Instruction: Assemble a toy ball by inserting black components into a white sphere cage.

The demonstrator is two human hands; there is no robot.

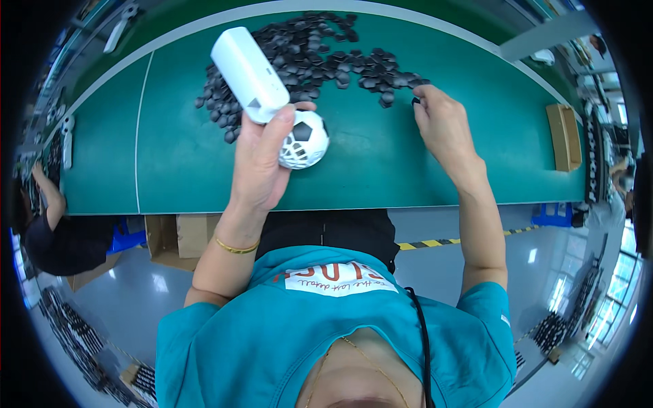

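The left hand (262,160) grips a white device (249,73) and a black-and-white ball (304,139) above the green tabletop (374,170). The right hand (442,122) pinches one piece at the right end of the far pile of black parts (306,54). A cardboard box (564,136) sits far right; grey floor lies near.

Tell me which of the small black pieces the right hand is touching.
The right hand pinches a lone black piece at the heap's right tip, apart from the packed pile.

Black parts pile (306,54) blocks far table (183,170); near strip free.
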